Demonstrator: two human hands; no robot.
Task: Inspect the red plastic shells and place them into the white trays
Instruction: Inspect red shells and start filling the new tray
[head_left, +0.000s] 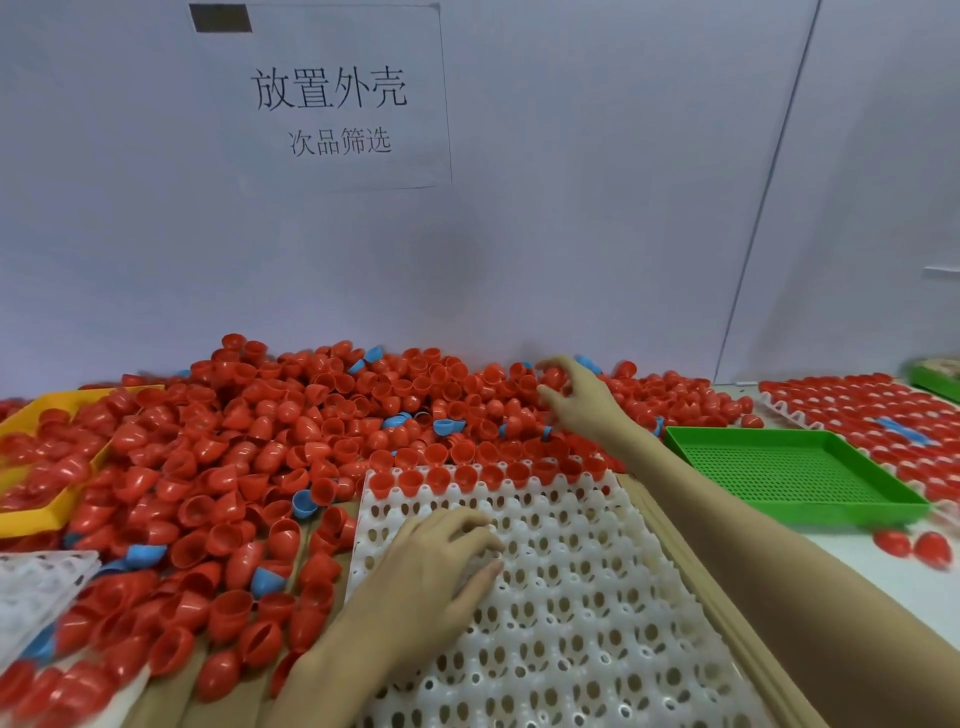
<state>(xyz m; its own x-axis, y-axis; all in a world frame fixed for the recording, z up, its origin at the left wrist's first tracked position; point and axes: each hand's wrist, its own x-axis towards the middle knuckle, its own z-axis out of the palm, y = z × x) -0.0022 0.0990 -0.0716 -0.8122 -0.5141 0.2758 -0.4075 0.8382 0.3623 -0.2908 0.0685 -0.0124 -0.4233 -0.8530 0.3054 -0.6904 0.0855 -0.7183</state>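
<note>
At a sorting bench, we see the right hand (574, 397) stretched out toward one o'clock, its fingers curled round a red shell (553, 375) at the far edge of the heap of red plastic shells (270, 447), which spreads from nine o'clock to twelve. The left hand (441, 561) rests palm-down at the centre, fingers loosely bent and holding nothing, their tips touching the white tray (571, 597) that lies from the centre down to six o'clock. We count a single row of red shells seated along the tray's far edge (488, 475); the pockets nearer us show only holes. Blue shells (448, 427) lie scattered through the heap, several close beneath the right wrist. At three o'clock a green perforated tray (789, 473) sits just beside the right forearm, and past it, toward two o'clock, a second tray filled with red shells (857, 410) with a few blue ones at its middle. Two loose red shells (914, 545) lie in front of the green tray. At nine o'clock a yellow tray (31, 514) holds more red shells, and another white tray (36, 587) shows at eight o'clock. A paper sign (327, 98) with printed characters hangs on the wall at twelve.
</note>
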